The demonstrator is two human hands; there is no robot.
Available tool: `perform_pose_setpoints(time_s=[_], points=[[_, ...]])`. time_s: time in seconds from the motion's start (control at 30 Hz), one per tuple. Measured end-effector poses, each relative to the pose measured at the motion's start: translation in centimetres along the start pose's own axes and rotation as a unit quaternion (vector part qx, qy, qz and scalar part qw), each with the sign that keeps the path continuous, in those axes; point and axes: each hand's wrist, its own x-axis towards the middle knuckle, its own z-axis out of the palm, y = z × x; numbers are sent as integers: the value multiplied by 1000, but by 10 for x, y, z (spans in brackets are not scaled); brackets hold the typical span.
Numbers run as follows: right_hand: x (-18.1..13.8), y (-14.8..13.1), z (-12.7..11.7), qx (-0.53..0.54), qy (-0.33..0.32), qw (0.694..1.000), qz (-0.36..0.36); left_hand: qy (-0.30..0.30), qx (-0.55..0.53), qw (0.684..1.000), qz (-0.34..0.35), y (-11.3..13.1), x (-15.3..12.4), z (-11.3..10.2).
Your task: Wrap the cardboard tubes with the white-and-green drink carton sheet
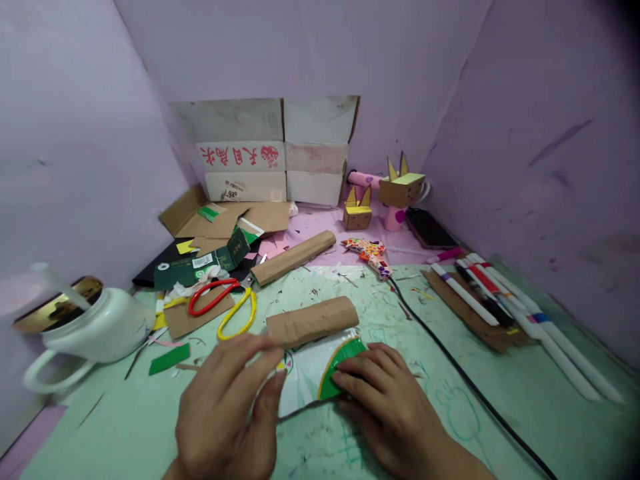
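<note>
Head view, the only view: both hands work at the near edge of a pale green mat (500, 400) littered with paper scraps. The left hand (225, 407) has its thumb and fingertips closed in a pinch on the left edge of a white sheet (307, 373) lying flat on the mat. The right hand (385, 400) grips nothing; its fingers lie extended, palm down, pressing on a green half-round piece (347, 357) with an orange rim, which sits on the right part of that sheet. A brown cardboard roll (313, 320) lies just behind the sheet, touching or overlapping its far edge; which of the two cannot be told. Judged step: the green piece is being held in place against the sheet while the sheet is steadied. Any further handling calls for steady downward pressure from the right fingers and a firm pinch on the left, so that neither layer slides. Surroundings: red-handled scissors (213, 297) and yellow-handled scissors (240, 313) lie left of the roll; a second cardboard roll (293, 258) lies further back; a patterned glue gun (370, 255) rests beyond, its black cable (450, 360) running past the right hand. Markers (490, 293) are laid out at right, a white jug (95, 330) stands at left, and cardboard boxes (275, 153) stand against the back wall.
</note>
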Motion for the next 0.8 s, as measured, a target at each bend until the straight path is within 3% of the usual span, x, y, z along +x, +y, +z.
perform_pose_setpoints(time_s=[0.1, 0.17, 0.23, 0.3, 0.37, 0.5, 0.8], points=[[3, 2, -12, 37, 60, 997, 24, -69, -1, 998, -13, -17, 22, 3], [14, 7, -24, 66, 121, 987, 82, -136, -26, 988, -61, -31, 34, 11], [32, 17, -35, 94, 132, 976, 143, -200, -76, 969, -125, -42, 41, 21], [53, 29, -42, 114, 105, 968, 195, -236, -125, 948, -173, -48, 43, 27], [69, 41, -41, 158, 34, 958, 235, -245, -146, 938, -197, -52, 41, 31], [79, 57, -23, 208, -69, 950, 221, -260, -127, 938, -193, -56, 32, 35], [68, 69, -2, 209, -61, 959, 183, -282, -61, 941, -180, -56, 22, 46]])
